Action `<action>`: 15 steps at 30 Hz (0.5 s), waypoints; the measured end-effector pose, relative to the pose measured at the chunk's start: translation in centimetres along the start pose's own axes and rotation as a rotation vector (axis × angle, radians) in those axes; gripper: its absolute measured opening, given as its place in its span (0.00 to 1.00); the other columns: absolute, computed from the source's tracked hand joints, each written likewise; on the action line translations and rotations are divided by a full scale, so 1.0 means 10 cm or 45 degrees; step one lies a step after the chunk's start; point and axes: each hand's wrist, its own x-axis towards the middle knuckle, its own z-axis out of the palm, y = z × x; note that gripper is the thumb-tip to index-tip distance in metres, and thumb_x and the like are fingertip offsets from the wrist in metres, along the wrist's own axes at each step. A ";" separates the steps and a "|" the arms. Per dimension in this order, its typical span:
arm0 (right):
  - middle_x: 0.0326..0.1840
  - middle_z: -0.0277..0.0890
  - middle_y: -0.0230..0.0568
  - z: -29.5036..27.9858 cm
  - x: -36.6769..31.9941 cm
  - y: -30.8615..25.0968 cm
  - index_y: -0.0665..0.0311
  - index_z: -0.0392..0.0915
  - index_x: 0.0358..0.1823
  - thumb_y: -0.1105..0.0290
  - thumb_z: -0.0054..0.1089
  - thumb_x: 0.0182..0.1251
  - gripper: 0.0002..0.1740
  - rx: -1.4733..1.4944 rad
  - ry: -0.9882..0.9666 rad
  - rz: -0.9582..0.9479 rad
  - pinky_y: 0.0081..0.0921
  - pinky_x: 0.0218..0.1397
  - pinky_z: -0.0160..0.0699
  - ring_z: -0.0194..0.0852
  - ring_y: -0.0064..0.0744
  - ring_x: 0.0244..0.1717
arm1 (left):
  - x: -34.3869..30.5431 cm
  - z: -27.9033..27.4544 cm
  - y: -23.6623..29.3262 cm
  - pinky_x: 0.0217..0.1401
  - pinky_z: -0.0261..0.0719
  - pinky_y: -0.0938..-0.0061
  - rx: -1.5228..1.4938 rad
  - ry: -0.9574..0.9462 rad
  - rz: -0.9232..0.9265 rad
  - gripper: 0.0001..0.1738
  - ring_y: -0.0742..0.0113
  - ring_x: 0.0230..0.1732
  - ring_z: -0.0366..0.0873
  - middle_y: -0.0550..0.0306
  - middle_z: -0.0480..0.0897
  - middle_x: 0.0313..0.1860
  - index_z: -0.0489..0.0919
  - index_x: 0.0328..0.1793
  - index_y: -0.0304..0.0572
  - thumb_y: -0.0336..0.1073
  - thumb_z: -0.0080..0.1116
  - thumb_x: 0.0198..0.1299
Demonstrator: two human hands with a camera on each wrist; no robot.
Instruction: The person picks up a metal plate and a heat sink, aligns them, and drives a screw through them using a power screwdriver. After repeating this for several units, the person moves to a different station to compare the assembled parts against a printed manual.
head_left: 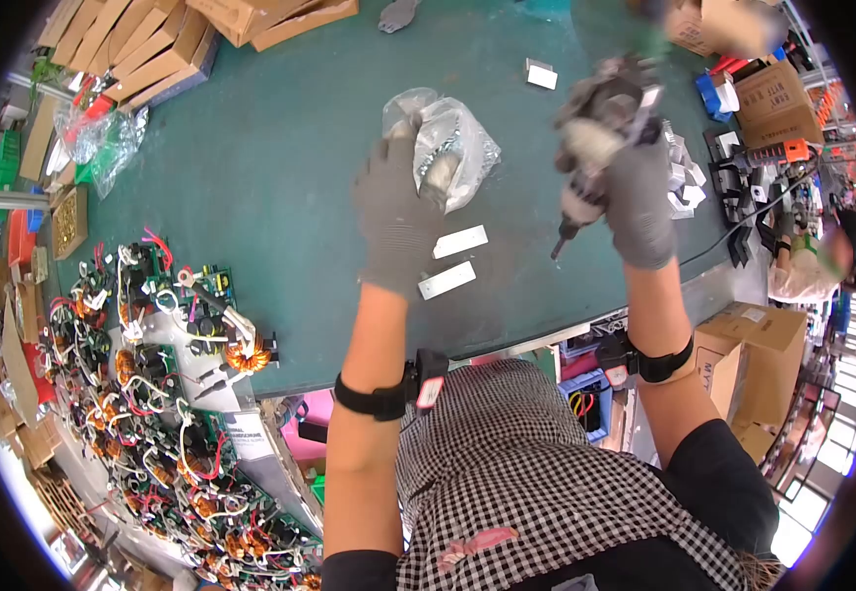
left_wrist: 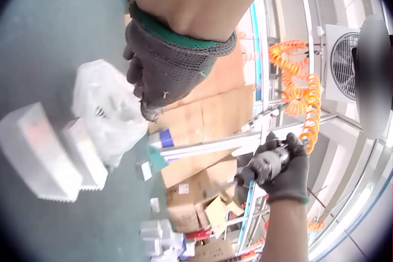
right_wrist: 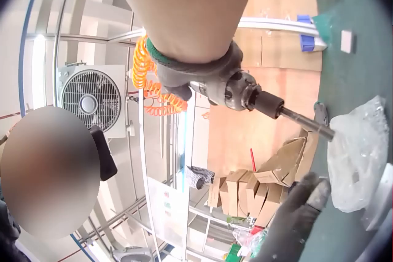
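My left hand, in a grey glove, reaches over a clear plastic bag of small metal parts. Its thumb and fingers are spread apart at the bag's near side. In the right wrist view, the gloved left fingers lie beside the bag's edge. My right hand grips a power screwdriver above the table, its long bit pointing down; motion blurs it in the head view. Two white rectangular pieces, the upper piece and the lower piece, lie just in front of my left hand.
Circuit boards with coils and wires crowd the left side. Cardboard boxes stand at the back left. White pieces are piled at the right, near an orange-ended tool. A small white block lies farther back.
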 end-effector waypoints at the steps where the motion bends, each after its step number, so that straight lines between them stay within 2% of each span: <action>1: 0.40 0.78 0.36 0.02 -0.03 0.04 0.67 0.71 0.55 0.76 0.69 0.53 0.26 -0.066 -0.034 0.027 0.15 0.28 0.72 0.75 0.16 0.32 | 0.07 -0.06 0.21 0.50 0.76 0.64 -0.179 -0.081 -0.008 0.31 0.56 0.42 0.80 0.50 0.81 0.41 0.69 0.65 0.41 0.42 0.65 0.57; 4: 0.45 0.77 0.35 0.07 -0.15 0.43 0.67 0.69 0.58 0.74 0.70 0.53 0.30 -0.062 -0.253 -0.071 0.21 0.41 0.76 0.74 0.19 0.40 | 0.12 -0.19 1.02 0.46 0.78 0.70 -0.493 -0.446 -0.067 0.33 0.63 0.41 0.80 0.53 0.80 0.40 0.68 0.65 0.38 0.43 0.67 0.57; 5: 0.47 0.77 0.36 0.06 -0.18 0.57 0.67 0.68 0.59 0.74 0.70 0.52 0.31 -0.044 -0.272 -0.104 0.23 0.47 0.76 0.75 0.22 0.44 | 0.10 -0.11 1.05 0.46 0.78 0.71 -0.549 -0.399 -0.143 0.31 0.65 0.42 0.79 0.54 0.79 0.42 0.69 0.63 0.37 0.43 0.67 0.57; 6: 0.49 0.76 0.38 0.09 -0.25 0.47 0.66 0.66 0.61 0.73 0.69 0.53 0.33 -0.136 -0.337 -0.181 0.26 0.54 0.74 0.74 0.25 0.49 | 0.06 -0.01 1.04 0.47 0.78 0.71 -0.605 -0.352 -0.216 0.30 0.67 0.44 0.78 0.55 0.78 0.44 0.70 0.60 0.36 0.43 0.67 0.57; 7: 0.50 0.76 0.38 0.10 -0.29 0.49 0.66 0.66 0.61 0.73 0.69 0.53 0.32 -0.110 -0.307 -0.163 0.27 0.54 0.74 0.74 0.26 0.50 | 0.03 0.08 1.00 0.47 0.78 0.72 -0.660 -0.312 -0.288 0.28 0.69 0.45 0.77 0.57 0.77 0.46 0.70 0.58 0.35 0.42 0.67 0.58; 8: 0.50 0.76 0.39 0.12 -0.33 0.55 0.67 0.66 0.60 0.73 0.68 0.54 0.32 -0.085 -0.273 -0.146 0.28 0.54 0.74 0.74 0.26 0.50 | 0.02 0.18 0.95 0.44 0.78 0.73 -0.708 -0.235 -0.335 0.25 0.71 0.42 0.76 0.59 0.76 0.43 0.71 0.53 0.35 0.42 0.68 0.57; 9: 0.51 0.76 0.39 0.14 -0.38 0.64 0.67 0.66 0.60 0.72 0.68 0.54 0.31 -0.062 -0.235 -0.121 0.29 0.55 0.74 0.74 0.27 0.50 | -0.01 0.23 0.98 0.43 0.78 0.73 -0.649 -0.208 -0.334 0.24 0.71 0.41 0.76 0.59 0.76 0.42 0.70 0.52 0.35 0.41 0.67 0.57; 11: 0.51 0.77 0.44 0.12 -0.38 0.87 0.64 0.66 0.60 0.70 0.67 0.56 0.30 -0.070 -0.139 -0.123 0.30 0.53 0.75 0.78 0.35 0.50 | -0.07 0.29 1.03 0.42 0.78 0.74 -0.536 -0.139 -0.330 0.22 0.72 0.41 0.76 0.59 0.75 0.40 0.70 0.51 0.34 0.40 0.66 0.58; 12: 0.51 0.77 0.46 0.09 -0.37 0.91 0.64 0.67 0.59 0.69 0.67 0.56 0.29 -0.121 -0.133 -0.098 0.31 0.52 0.75 0.79 0.38 0.50 | -0.06 0.31 1.02 0.43 0.79 0.71 -0.454 -0.181 -0.353 0.24 0.68 0.42 0.78 0.56 0.77 0.41 0.71 0.51 0.34 0.41 0.67 0.57; 14: 0.50 0.77 0.48 0.00 -0.36 0.88 0.62 0.67 0.57 0.67 0.65 0.57 0.27 -0.450 -0.169 -0.008 0.35 0.50 0.76 0.79 0.44 0.49 | -0.04 0.32 0.93 0.44 0.79 0.66 -0.282 -0.277 -0.397 0.26 0.61 0.45 0.81 0.50 0.81 0.44 0.72 0.51 0.33 0.43 0.69 0.54; 15: 0.49 0.77 0.48 -0.05 -0.31 0.75 0.61 0.67 0.57 0.67 0.65 0.57 0.26 -0.729 -0.216 0.052 0.37 0.49 0.76 0.79 0.46 0.48 | -0.10 0.31 0.79 0.46 0.79 0.67 -0.293 -0.246 -0.388 0.28 0.59 0.47 0.81 0.49 0.80 0.47 0.72 0.53 0.32 0.43 0.69 0.54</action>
